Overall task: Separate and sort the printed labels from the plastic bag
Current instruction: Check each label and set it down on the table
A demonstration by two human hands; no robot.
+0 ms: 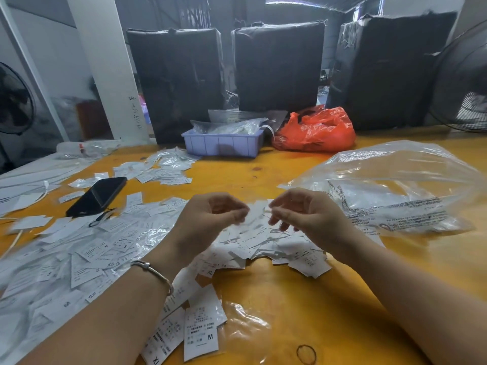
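At centre frame, a person's left hand (210,214) and right hand (303,214) hover level, fingers curled, apparently pinching blurred labels (257,213) stretched sideways between them, above the label heap (263,246) on the counter (290,299).

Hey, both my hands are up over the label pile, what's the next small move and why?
Probably draw the two hands apart to peel one label free. The left hand and right hand both have curled fingers meeting over the heap of labels, seemingly pinching something small and white between them, though blur hides exactly what. Sorted size labels lie to the left.
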